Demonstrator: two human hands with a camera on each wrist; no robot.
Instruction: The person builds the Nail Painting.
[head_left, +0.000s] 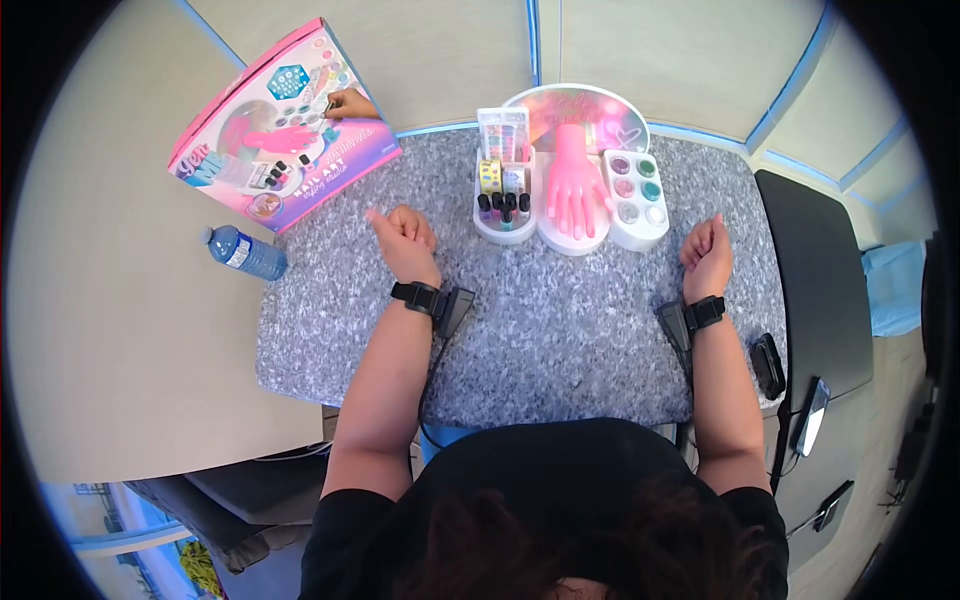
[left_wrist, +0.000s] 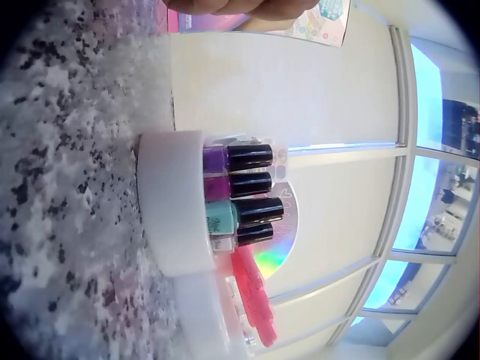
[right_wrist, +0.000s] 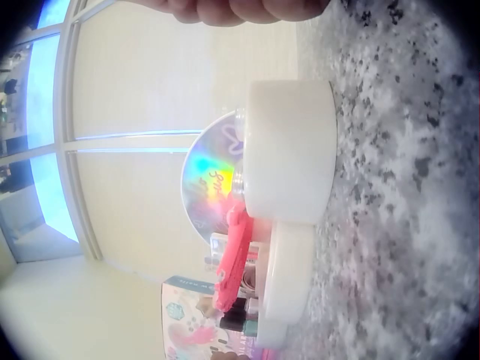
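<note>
My left hand (head_left: pixel 405 245) rests over the left half of the grey speckled table, fingers loosely curled and holding nothing. On the right, my right hand (head_left: pixel 708 258) lies likewise, its curled fingers empty. Between and beyond them stands a white nail art stand (head_left: pixel 522 236) bearing a pink model hand (head_left: pixel 575 190), fingers pointing toward me. Nail polish bottles (left_wrist: pixel 255 210) with black caps, in purple, magenta, teal and a pale shade, sit in its left part. Its right part holds several round pots of glitter (head_left: pixel 622 167). A shiny rounded backboard (right_wrist: pixel 210 176) rises behind.
A nail art box (head_left: pixel 290 130) stands at the table's back left, with a water bottle (head_left: pixel 246 253) beside it. A black case (head_left: pixel 768 366) lies near the right edge. Cables run from both wrist cameras. Further right are a black chair (head_left: pixel 815 280) and a phone (head_left: pixel 813 416).
</note>
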